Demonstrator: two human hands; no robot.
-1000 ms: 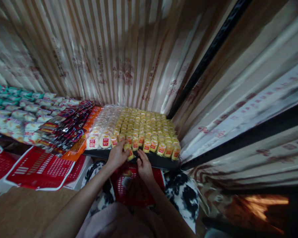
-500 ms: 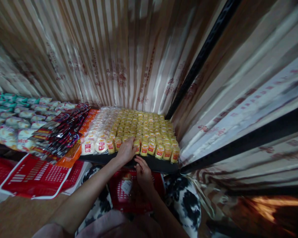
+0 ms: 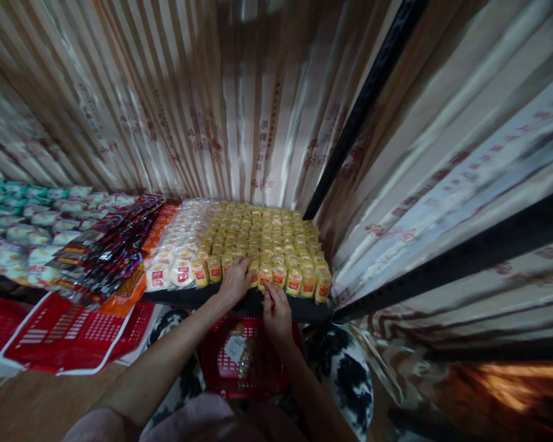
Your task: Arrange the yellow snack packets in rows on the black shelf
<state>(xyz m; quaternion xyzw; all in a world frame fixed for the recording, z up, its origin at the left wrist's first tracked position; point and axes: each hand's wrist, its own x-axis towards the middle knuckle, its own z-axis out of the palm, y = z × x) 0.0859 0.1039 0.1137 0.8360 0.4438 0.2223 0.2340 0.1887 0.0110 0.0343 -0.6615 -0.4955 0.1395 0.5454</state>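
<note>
Rows of small yellow packets with red labels [image 3: 276, 236] fill a black shelf [image 3: 299, 310] in front of me. My left hand [image 3: 234, 283] rests on the front row, fingers curled over a yellow packet. My right hand [image 3: 275, 310] is just right of it at the shelf's front edge, fingertips pinching at a packet in the front row. Under both hands sits a red plastic basket [image 3: 239, 362] with a few packets inside.
Pale round wrapped packets [image 3: 177, 264] lie left of the yellow ones, then dark red sachets [image 3: 110, 245] and green-white packets [image 3: 23, 215]. Red baskets [image 3: 59, 331] stand at lower left. Striped hanging wrappers [image 3: 239, 104] form the back and right walls, with black shelf rails [image 3: 364, 104].
My left hand pushed a yellow packet from the shelf edge into the front row and stays on it. My right hand rose from the basket to the front row.
</note>
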